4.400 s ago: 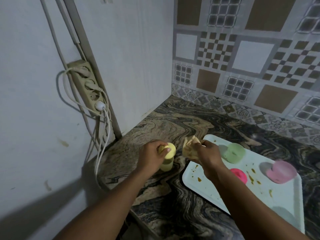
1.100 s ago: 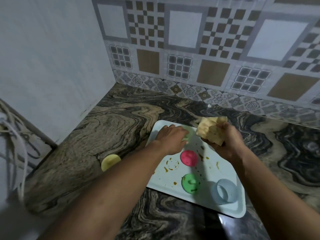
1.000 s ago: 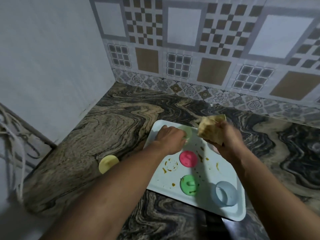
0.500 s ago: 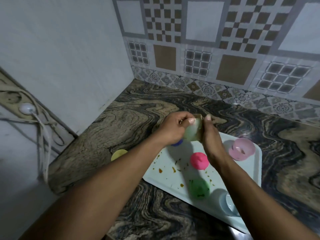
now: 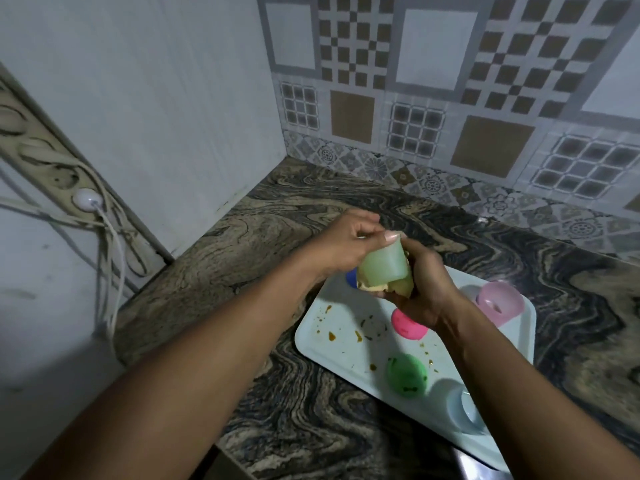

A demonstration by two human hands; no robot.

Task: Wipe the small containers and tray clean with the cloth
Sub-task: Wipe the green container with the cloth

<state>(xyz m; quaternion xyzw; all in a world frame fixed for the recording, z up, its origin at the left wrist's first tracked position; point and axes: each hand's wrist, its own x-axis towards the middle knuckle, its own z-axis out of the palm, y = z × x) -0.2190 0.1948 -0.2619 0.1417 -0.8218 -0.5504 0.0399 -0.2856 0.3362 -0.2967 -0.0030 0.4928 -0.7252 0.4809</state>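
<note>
The left hand (image 5: 346,244) grips the pale green container (image 5: 382,268) above the tray's (image 5: 349,355) far-left corner. The right hand's (image 5: 426,292) fingers (image 5: 420,263) clutch the cloth (image 5: 403,289) bunched at its lower end. Twist the container against the cloth — inside wall too — holding firmly.

Light: dim, cool, even; source not in view.
Shadows: soft; dark patch on counter (image 5: 311,427) btm centre, tray (image 5: 346,355) shaded at near end.
Glare: small spot on counter nr tile wall (image 5: 433,81).
Blur: power strip (image 5: 52,168) soft; whole pic slightly soft.
Distortion: wide-angle, lines bend twd edges.
</note>
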